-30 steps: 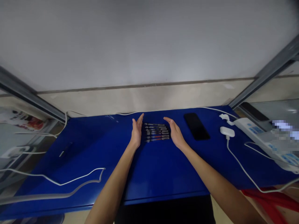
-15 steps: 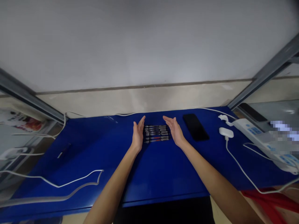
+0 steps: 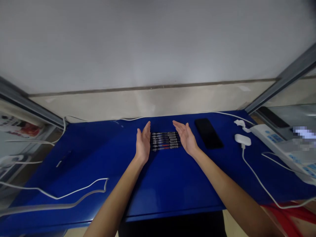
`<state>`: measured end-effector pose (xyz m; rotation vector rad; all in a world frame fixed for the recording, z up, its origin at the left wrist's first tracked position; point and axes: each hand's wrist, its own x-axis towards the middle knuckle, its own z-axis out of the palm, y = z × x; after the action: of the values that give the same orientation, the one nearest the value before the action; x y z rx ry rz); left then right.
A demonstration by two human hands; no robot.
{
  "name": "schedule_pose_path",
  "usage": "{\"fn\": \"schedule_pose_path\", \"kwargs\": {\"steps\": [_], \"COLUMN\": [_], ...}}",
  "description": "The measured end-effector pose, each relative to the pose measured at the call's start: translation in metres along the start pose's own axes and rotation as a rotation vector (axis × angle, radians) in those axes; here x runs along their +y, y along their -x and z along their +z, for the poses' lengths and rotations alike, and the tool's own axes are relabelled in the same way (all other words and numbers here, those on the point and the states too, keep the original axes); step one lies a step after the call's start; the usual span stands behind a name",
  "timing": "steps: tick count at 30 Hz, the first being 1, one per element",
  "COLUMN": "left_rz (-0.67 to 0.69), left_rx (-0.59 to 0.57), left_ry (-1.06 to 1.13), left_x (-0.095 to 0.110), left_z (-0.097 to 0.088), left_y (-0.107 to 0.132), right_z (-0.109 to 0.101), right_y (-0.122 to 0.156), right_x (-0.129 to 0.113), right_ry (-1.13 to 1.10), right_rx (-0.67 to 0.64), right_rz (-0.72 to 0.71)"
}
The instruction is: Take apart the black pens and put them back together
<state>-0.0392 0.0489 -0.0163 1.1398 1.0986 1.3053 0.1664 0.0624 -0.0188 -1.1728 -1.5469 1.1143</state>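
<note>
Several pens [image 3: 165, 141] lie side by side in a neat row on the blue table [image 3: 163, 184], near its far edge. My left hand [image 3: 143, 142] stands on edge at the row's left end, fingers stretched out and together, palm toward the pens. My right hand [image 3: 185, 138] stands at the right end, fingers straight, palm turned inward and slightly up. Both hands hold nothing and bracket the pens; whether they touch the pen ends I cannot tell.
A black phone [image 3: 208, 133] lies right of my right hand. Further right are a white charger [image 3: 242, 139] with its cable [image 3: 259, 179] and a white power strip [image 3: 283, 148]. A white cable [image 3: 74, 190] snakes over the table's left part. A wall stands close behind.
My hands have come slightly closer to the ends of the pen row. The right palm has turned more upward. The view has shifted a little; the pens stay in place.
</note>
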Motion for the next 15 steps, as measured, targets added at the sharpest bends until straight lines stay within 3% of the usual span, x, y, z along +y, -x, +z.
{"fn": "schedule_pose_path", "kwargs": {"steps": [6,15], "left_rz": [0.047,0.038], "left_rx": [-0.015,0.085], "left_ry": [-0.151,0.100], "left_x": [-0.0064,-0.0091], "left_z": [0.0006,0.0094], "left_y": [0.0022,0.0049], "right_z": [0.0008,0.0055], "right_y": [0.0006,0.0050], "right_x": [0.0030,0.0069], "right_ry": [-0.061,-0.509], "right_rx": [0.021,0.091], "right_rz": [0.002,0.029]}}
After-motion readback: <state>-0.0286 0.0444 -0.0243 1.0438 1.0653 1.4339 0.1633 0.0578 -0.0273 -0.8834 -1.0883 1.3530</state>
